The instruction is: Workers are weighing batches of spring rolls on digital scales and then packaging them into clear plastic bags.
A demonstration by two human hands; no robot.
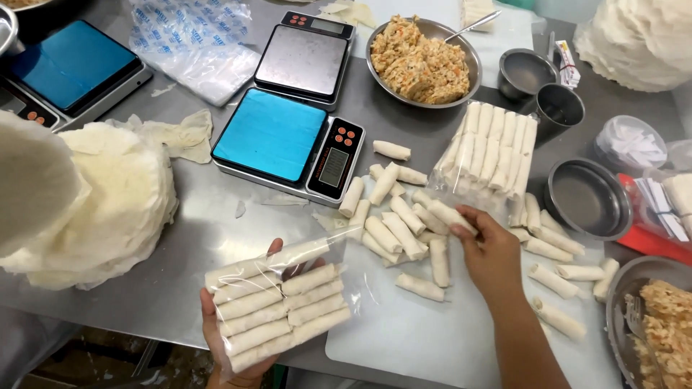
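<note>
We log left hand at 7 o'clock, palm up, fingers curled under clear bag of spring rolls, bag resting on palm, two rows inside. Right hand at centre-right, fingertips pinching one loose roll from pile on white cutting board. Second filled bag at 1 o'clock. Blue-topped scale at 11 o'clock. Wrapper stack at 9 o'clock. Filling bowl at 12 o'clock.

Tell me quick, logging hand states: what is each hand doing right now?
Left hand: closed under a clear bag of spring rolls, holding it.
Right hand: fingers pinching one loose roll in the pile.
</note>
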